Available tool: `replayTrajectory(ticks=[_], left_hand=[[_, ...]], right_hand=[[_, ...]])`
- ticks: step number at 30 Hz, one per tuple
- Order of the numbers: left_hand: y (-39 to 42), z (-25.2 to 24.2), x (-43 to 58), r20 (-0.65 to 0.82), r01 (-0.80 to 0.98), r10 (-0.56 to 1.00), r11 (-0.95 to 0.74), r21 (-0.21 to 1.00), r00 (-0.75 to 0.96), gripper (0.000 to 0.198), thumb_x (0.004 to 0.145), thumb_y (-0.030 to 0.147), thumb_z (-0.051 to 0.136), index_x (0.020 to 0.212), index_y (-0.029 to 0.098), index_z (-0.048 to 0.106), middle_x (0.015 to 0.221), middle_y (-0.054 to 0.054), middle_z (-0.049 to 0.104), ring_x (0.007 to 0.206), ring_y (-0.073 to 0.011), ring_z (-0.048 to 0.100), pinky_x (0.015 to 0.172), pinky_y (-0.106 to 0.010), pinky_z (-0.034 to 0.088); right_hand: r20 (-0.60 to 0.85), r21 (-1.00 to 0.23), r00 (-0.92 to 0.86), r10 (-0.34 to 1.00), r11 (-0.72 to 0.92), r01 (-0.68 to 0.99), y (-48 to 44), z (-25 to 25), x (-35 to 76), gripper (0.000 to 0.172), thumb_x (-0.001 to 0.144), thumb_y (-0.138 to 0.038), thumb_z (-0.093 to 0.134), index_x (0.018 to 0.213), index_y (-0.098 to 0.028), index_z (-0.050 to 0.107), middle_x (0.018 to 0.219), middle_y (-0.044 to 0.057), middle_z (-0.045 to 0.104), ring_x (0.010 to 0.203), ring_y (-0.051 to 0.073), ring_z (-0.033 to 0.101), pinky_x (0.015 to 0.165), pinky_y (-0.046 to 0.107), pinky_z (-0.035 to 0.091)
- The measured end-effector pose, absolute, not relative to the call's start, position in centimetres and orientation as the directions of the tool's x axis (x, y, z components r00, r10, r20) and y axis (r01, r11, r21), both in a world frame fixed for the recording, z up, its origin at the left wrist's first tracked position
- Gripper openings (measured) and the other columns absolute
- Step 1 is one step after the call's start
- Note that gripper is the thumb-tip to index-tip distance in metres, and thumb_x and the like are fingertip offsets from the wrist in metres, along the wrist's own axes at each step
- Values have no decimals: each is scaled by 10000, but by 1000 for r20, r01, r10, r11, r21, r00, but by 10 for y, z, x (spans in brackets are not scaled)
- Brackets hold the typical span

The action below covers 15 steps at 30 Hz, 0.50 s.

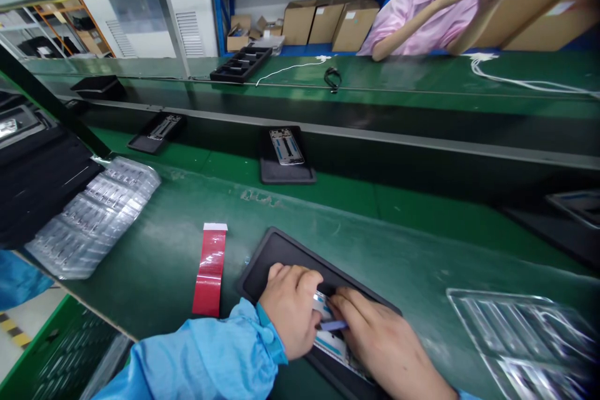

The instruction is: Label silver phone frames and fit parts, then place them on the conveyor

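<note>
on the bench [162,262] my left hand [291,309] grips one phone frame [330,342] slanting far-left to near-right, right hand [375,330] pinching one purple strip [333,325].

Electronics assembly workshop, long green workbench [173,219], phone frame [287,147] on black tray [289,174], cardboard boxes [300,24] on blue shelving [219,12]

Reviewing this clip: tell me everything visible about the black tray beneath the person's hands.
The black tray looks matt, perhaps plastic or foam, with a raised rim and rounded corners. It lies flat, at a slant, on the green workbench. A silvery frame with blue strips lies on it, partly hidden by the left hand and right hand. Whether either touches the tray is unclear.
</note>
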<state>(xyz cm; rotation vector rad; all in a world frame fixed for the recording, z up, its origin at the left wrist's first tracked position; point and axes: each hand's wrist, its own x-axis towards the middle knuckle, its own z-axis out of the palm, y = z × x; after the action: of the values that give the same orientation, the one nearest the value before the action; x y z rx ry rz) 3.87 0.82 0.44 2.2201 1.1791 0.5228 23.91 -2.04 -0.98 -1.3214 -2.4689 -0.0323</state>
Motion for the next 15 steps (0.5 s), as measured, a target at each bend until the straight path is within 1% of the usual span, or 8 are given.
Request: replayTrajectory(ticks=[3, 7, 10, 13, 15], left_hand=[[8, 4, 39, 79, 619, 846, -446, 646, 528, 605, 684, 115, 636, 1247, 182, 427, 1183, -118, 598, 1064, -297, 564, 968, -526, 401], [9, 4, 38, 99, 599, 841, -456, 658, 532, 560, 724, 154, 634, 1245, 183, 430, 1182, -121, 595, 1077, -302, 561, 966, -527, 406], [9, 3, 38, 101, 598, 840, -459, 657, 534, 544, 739, 166, 630, 1244, 185, 430, 1181, -122, 591, 1079, -304, 561, 965, -529, 408], [9, 1, 38, 96, 609, 841, -459, 647, 532, 555, 717, 152, 636, 1232, 185, 431, 1174, -120, 590, 1072, -303, 563, 966, -531, 408], [9, 0, 39, 97, 615, 842, -462, 639, 531, 556, 709, 154, 642, 1223, 186, 433, 1167, -116, 589, 1065, -302, 564, 965, -532, 408]], right_hand=[[328, -105, -505, 799, 562, 821, -25, -9, 239, 312, 905, -84, 393, 1019, -175, 668, 1012, 77, 705, 826, 180, 669, 742, 311, 507], [363, 6, -499, 787, 533, 846, -39, -15, 239, 303, 923, -138, 414, 1091, -163, 665, 1115, 108, 700, 913, 208, 679, 765, 329, 521], [324, 51, -467, 823, 478, 877, -48, -19, 235, 313, 920, -156, 432, 1141, -154, 654, 1177, 119, 687, 922, 219, 680, 760, 343, 537], [251, 74, -418, 873, 413, 908, -52, -16, 228, 334, 900, -136, 455, 1175, -154, 644, 1237, 117, 668, 933, 227, 675, 762, 353, 552], [203, 86, -390, 898, 380, 921, -54, -11, 225, 356, 885, -115, 465, 1191, -170, 641, 1260, 103, 661, 910, 221, 675, 735, 346, 557]])
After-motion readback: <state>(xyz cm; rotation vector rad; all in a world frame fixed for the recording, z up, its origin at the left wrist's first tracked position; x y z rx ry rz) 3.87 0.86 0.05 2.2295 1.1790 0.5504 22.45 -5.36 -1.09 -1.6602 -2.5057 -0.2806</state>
